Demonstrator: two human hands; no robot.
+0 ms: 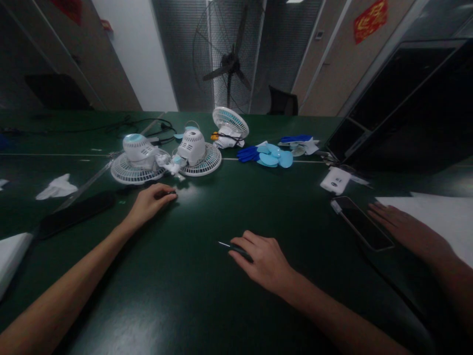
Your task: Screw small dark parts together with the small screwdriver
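My right hand (264,259) is closed on a small screwdriver (241,251), its thin metal tip pointing left just above or on the dark green table (177,296). Further left and forward, my left hand (150,201) pinches a small dark object that is too small to name. Just beyond the left hand, two white fans (136,153) (194,153) lie face down on their grilles. A third white fan (229,127) rests behind them, tilted, with a dark cord and something yellow at its base.
Light-blue fan blades (275,155) and blue gloves (248,154) lie at back centre. On the right are a white box (335,181), a phone (364,223) and another person's hand (410,228). A black strip (77,214) and crumpled white plastic (58,187) lie left.
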